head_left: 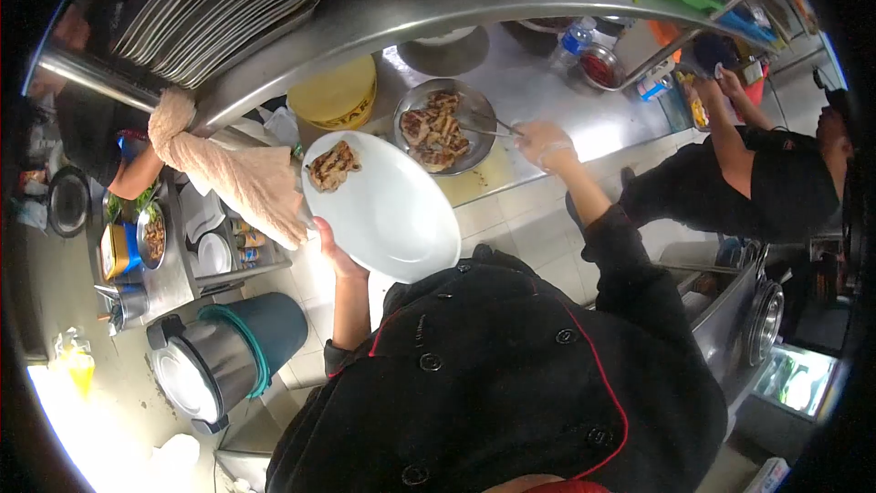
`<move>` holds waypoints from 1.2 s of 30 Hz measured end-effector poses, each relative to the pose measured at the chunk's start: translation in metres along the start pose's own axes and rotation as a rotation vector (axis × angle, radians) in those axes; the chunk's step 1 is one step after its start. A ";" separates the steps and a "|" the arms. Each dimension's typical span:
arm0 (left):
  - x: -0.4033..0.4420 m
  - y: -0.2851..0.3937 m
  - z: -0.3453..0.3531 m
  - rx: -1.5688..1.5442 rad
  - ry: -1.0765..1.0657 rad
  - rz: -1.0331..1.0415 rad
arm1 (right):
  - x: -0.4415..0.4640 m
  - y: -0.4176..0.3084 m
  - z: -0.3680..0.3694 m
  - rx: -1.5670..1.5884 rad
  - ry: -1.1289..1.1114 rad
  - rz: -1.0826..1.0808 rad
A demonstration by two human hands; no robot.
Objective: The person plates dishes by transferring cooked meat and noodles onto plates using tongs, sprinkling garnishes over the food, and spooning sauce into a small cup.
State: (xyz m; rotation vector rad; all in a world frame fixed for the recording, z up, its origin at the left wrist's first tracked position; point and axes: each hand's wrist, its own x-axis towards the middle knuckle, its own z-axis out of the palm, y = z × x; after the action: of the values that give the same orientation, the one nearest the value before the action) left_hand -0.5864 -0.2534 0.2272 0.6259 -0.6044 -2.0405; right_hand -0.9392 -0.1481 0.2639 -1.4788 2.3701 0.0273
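My left hand (pixel 339 254) grips the rim of a white oval plate (pixel 392 219), tilted in front of my chest. One piece of grilled meat (pixel 334 166) lies near the plate's far end. In my right hand (pixel 545 144) is a pair of metal tongs (pixel 493 126), its tips over a round metal bowl (pixel 476 157). Several browned pieces of grilled meat (pixel 435 131) fill that bowl, which rests on the steel counter (pixel 520 82). Whether the tongs pinch a piece I cannot tell.
A yellow tub (pixel 334 96) stands left of the bowl. Stacked metal plates (pixel 219 14) sit on the shelf above, with a beige towel (pixel 237 178) hanging below. A co-worker (pixel 730 169) is at right; another person's arm (pixel 137 169) shows at left. A lidded bin (pixel 224 356) stands lower left.
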 end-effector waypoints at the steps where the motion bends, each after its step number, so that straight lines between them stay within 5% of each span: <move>1: -0.002 0.001 -0.004 0.011 0.024 0.010 | 0.008 0.003 0.009 0.016 -0.013 0.013; 8: -0.016 0.002 -0.016 0.022 0.124 0.071 | 0.055 0.064 0.048 -0.311 -0.239 -0.596; 10: -0.020 0.004 -0.015 0.024 0.151 0.068 | 0.059 0.085 0.054 -0.191 -0.037 -0.887; 12: -0.023 0.006 -0.014 0.013 0.158 0.063 | 0.059 0.088 0.053 0.175 -0.154 -0.662; 14: -0.025 0.008 -0.013 0.031 0.176 0.066 | 0.037 0.058 0.019 0.731 -0.558 0.129; 17: -0.027 0.007 -0.013 0.022 0.149 0.076 | 0.049 0.069 0.033 0.909 -0.646 0.181; 20: -0.027 0.008 -0.016 0.002 0.127 0.068 | 0.071 0.090 0.070 0.558 -0.447 -0.255; 23: -0.028 0.007 -0.018 -0.013 0.118 0.054 | 0.076 0.082 0.081 -0.082 -0.015 -0.836; 26: -0.028 0.006 -0.020 -0.029 0.112 0.037 | 0.068 0.055 0.087 0.314 -0.212 -0.108; 31: -0.025 0.003 -0.028 -0.041 0.071 0.044 | 0.048 0.044 0.081 0.246 0.029 -0.210; 36: -0.018 0.002 -0.025 -0.040 0.054 0.007 | 0.032 0.031 0.023 0.404 -0.200 0.015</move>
State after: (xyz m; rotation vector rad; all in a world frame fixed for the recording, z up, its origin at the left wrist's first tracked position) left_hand -0.5607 -0.2430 0.2130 0.6521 -0.5320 -2.0178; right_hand -0.9725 -0.1571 0.2279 -1.2048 2.0741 -0.2711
